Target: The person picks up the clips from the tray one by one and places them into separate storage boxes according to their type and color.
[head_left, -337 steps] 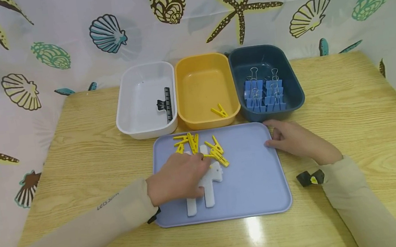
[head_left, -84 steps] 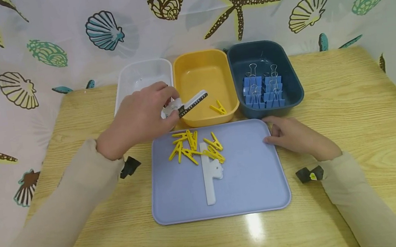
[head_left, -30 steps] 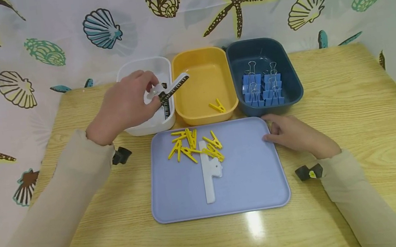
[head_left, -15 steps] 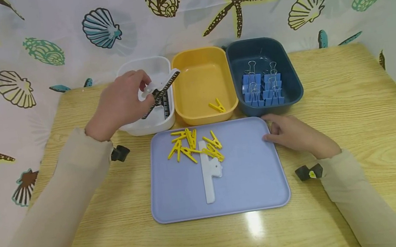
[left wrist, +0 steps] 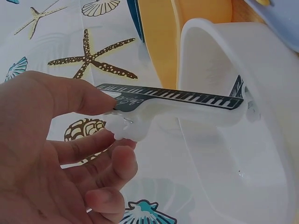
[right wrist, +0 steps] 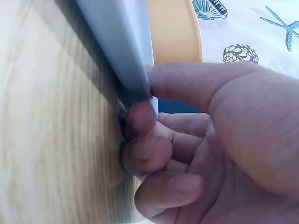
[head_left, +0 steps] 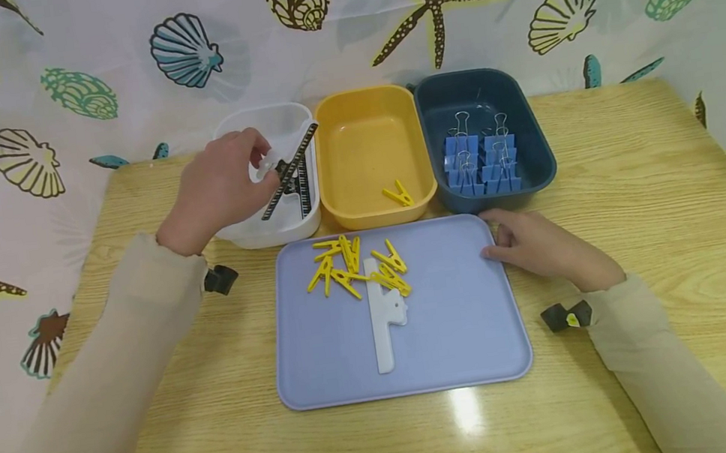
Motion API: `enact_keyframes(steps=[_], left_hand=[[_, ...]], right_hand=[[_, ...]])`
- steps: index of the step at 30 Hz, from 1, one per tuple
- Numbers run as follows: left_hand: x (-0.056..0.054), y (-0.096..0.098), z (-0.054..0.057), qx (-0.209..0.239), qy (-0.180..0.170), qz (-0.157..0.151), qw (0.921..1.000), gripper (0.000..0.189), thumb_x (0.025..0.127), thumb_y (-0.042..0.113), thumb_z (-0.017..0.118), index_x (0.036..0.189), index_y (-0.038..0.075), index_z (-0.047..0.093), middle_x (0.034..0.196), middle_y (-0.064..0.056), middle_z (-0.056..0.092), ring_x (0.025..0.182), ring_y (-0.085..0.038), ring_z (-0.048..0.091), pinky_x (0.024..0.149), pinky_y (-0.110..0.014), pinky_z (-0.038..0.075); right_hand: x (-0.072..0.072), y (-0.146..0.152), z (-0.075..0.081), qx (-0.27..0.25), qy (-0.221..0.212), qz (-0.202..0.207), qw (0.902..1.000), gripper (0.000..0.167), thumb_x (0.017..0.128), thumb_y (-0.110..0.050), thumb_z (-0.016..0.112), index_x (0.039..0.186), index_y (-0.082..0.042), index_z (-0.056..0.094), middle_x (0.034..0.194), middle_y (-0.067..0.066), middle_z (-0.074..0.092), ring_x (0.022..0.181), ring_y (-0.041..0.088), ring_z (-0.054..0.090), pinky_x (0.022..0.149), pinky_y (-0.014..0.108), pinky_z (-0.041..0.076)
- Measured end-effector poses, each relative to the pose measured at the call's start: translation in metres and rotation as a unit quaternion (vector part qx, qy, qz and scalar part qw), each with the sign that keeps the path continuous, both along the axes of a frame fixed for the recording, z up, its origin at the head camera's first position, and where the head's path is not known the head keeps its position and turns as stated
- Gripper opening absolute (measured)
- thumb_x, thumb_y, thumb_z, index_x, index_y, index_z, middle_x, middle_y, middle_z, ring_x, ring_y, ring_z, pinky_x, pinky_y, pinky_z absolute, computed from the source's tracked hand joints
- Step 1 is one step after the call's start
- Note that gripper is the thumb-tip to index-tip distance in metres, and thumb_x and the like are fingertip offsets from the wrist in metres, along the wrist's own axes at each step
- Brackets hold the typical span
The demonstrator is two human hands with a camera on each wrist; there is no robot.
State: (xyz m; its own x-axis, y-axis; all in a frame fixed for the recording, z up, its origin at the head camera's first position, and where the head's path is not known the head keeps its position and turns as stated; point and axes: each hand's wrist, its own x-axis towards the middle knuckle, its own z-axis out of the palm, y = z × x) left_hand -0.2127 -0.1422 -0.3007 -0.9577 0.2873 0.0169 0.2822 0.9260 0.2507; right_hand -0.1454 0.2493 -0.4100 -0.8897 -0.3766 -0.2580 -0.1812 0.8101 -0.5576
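Note:
Pinched between thumb and fingers of my left hand (head_left: 215,188) is a white bag clip (head_left: 291,171) with a black piano-key print. It is held tilted over the white bin (head_left: 268,233), where another piano-key clip (head_left: 305,196) lies along the right side. In the left wrist view, the printed strip (left wrist: 177,95) faces up and its far end overlaps the bin's inside. My right hand (head_left: 543,250) grips the right rim of the lavender tray (head_left: 455,313), thumb on top and fingertips under the edge. A plain white clip (head_left: 383,337) lies on the tray.
Several yellow clothespins (head_left: 325,270) sit on the tray's upper left, some touching the white clip. One yellow clothespin (head_left: 400,195) lies in the yellow bin (head_left: 369,142). The dark blue bin (head_left: 482,87) holds several blue binder clips (head_left: 463,169). A patterned cloth (head_left: 369,52) hangs behind.
My left hand has taken a clip from the tray, carried it to the white bin, and lately turned it steeper while shifting slightly left. My right hand stays on the tray rim.

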Motion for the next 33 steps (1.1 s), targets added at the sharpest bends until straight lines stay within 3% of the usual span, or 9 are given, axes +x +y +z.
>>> enact_keyframes(steps=[17,33], left_hand=[[-0.006,-0.004,-0.008,0.012,-0.004,0.031,0.9994,0.033,0.09,0.027,0.054,0.11,0.002,0.059,0.096,-0.012,0.062,0.077,-0.027,0.053,0.059,-0.034,0.042],[-0.011,-0.008,-0.014,0.013,-0.025,0.086,0.9959,0.036,0.09,0.032,0.054,0.109,0.002,0.06,0.09,-0.011,0.06,0.076,-0.026,0.054,0.056,-0.033,0.042]], right_hand=[[0.001,0.001,0.0,0.001,0.002,-0.001,1.0,0.051,0.092,-0.02,0.064,0.135,0.001,0.047,0.073,0.003,0.056,0.063,0.015,0.049,0.055,0.027,0.04],[0.0,0.0,-0.001,0.011,-0.005,-0.007,0.9999,0.051,0.092,-0.019,0.063,0.136,-0.001,0.046,0.074,0.004,0.057,0.064,0.017,0.05,0.057,0.028,0.041]])
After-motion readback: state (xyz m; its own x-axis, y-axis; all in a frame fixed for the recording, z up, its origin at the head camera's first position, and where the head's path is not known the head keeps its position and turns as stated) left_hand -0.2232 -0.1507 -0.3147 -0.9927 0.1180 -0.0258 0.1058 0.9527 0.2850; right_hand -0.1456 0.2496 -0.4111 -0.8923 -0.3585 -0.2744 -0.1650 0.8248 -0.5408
